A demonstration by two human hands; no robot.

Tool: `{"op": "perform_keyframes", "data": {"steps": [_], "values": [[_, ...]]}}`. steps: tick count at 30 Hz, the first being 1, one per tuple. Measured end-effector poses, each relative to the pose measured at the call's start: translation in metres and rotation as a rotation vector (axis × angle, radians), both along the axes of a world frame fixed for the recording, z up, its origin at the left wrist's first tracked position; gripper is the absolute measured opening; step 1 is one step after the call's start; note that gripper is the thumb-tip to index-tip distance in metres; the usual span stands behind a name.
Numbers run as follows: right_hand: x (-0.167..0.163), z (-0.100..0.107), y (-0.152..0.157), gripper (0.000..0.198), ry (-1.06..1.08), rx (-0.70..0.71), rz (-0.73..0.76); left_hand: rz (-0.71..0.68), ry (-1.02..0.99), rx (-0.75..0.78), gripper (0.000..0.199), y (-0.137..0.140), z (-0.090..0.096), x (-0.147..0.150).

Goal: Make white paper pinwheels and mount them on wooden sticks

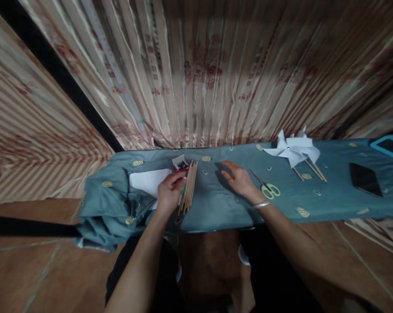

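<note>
My left hand [170, 190] is over the left part of the cloth, beside a bundle of wooden sticks [190, 184]. Its fingers are curled together, and whatever may be between them is too small to make out. A slim green thing, perhaps a pen [183, 189], shows between this hand and the sticks. Just beyond the fingertips stands a small open box [179, 163] with dark bits inside. White paper [147, 181] lies to the left, partly under the hand. My right hand [239, 179] hovers with fingers apart and nothing in it, left of green-handled scissors [270, 190].
White paper pinwheels [294, 150] on wooden sticks lie at the right. Farther right are a dark phone [366, 179] and a blue-framed object [390, 147]. A patterned curtain [203, 87] hangs behind the cloth-covered surface [216, 213]; a dark pole [62, 78] slants at the left.
</note>
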State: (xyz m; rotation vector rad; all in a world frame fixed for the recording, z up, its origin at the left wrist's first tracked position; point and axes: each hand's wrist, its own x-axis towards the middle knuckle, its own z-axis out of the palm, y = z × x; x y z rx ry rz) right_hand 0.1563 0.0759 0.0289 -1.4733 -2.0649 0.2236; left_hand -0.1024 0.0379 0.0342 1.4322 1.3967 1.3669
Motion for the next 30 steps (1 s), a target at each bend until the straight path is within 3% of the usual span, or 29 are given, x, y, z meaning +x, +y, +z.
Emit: {"op": "perform_keyframes", "data": {"steps": [4,8,13,17,23,30], "values": [[-0.039,-0.013,-0.029,0.036,0.089,-0.077,0.113,0.006,0.375,0.035,0.025,-0.007,-0.004,-0.045],[-0.048,-0.030,-0.041,0.036,0.076,-0.083,0.126,-0.099,0.648,-0.019,0.028,-0.021,-0.012,-0.073],[-0.049,-0.037,-0.041,0.035,-0.026,-0.050,0.163,-0.198,0.712,-0.052,0.034,-0.032,-0.023,-0.090],[-0.047,-0.035,-0.038,0.033,-0.043,-0.029,0.186,-0.186,0.727,0.009,0.047,-0.031,-0.030,-0.095],[-0.045,-0.028,-0.037,0.032,-0.087,-0.043,0.217,-0.275,0.746,0.017,0.059,-0.036,-0.027,-0.097],[-0.045,-0.022,-0.038,0.032,-0.117,-0.078,0.238,-0.055,0.767,-0.075,0.045,-0.038,-0.018,-0.093]]}}
